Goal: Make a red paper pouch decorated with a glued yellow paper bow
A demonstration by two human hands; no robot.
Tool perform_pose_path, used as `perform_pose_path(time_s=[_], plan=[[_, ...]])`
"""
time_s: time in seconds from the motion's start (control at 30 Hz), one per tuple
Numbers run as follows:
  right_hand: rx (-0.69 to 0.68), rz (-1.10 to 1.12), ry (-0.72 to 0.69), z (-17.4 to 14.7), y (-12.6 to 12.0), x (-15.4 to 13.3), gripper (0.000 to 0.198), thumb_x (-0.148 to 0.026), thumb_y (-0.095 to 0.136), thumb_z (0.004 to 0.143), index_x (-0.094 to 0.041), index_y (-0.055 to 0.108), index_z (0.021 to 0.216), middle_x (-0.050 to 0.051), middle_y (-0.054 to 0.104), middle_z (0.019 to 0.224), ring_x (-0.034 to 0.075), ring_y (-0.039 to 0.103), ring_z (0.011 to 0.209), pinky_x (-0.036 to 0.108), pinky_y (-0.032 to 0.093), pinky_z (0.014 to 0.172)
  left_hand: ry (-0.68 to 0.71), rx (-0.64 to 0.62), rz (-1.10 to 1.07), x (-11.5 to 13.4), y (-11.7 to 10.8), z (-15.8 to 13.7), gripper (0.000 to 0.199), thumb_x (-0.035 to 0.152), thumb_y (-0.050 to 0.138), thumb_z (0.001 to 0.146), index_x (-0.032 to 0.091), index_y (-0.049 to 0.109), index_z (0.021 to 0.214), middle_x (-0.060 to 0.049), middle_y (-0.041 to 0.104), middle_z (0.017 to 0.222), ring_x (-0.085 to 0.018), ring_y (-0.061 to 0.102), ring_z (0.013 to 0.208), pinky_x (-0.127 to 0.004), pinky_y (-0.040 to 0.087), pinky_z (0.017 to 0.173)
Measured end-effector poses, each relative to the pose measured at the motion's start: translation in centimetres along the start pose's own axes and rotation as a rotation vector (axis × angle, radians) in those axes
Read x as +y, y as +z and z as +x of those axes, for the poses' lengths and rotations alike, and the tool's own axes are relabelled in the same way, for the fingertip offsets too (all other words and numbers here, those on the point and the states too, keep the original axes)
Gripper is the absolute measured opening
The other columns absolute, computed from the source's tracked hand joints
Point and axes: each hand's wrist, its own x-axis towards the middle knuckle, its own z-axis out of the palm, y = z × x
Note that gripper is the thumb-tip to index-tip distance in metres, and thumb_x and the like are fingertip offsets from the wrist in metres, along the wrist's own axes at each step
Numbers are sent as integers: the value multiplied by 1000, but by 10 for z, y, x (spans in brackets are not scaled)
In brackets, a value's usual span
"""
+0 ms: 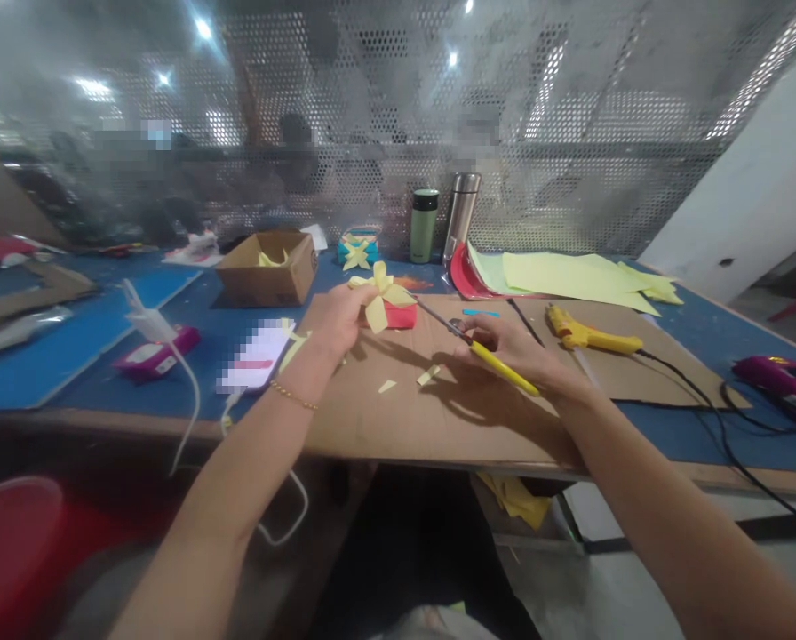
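Observation:
My left hand [345,313] pinches a pale yellow paper flower [379,298] with pointed petals, above the cardboard sheet [371,418]. In my right hand [505,351] is a slim yellow-handled tool [503,366] that looks like long-nose pliers. Its thin metal end points left and reaches the flower's right side; whether the tip touches a petal I cannot tell. Behind and below the flower lies a red piece [401,316], partly hidden. Small yellow paper scraps [430,374] rest on the cardboard between my hands.
A yellow glue gun [588,336] with a black cord lies at right. Paper sheets [571,277], a steel flask [463,213] and a green tumbler [424,227] stand behind. Leftward are a cardboard box [271,271], a phone [255,357] with a white cable, and a purple device [162,354].

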Motion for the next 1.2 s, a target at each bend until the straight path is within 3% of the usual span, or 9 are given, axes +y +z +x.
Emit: perform_pose_path(time_s=[0.23,1.2], plan=[[1,-14,26,-1,0,-4,54,-67,80,66,-22,61,90,-2,55,73,15,48,66,29,37,59,-43,46,-102,7,18,-12,12,9,74,61,13,67,71,-4,70,71,-17,66,67,-34,59,75],[-11,24,16,-2,-2,-1,55,-67,81,69,-22,63,96,-4,54,69,13,46,61,27,32,56,-40,25,-44,8,18,-13,15,10,77,59,14,68,69,-3,71,71,-16,66,68,-32,56,72]])
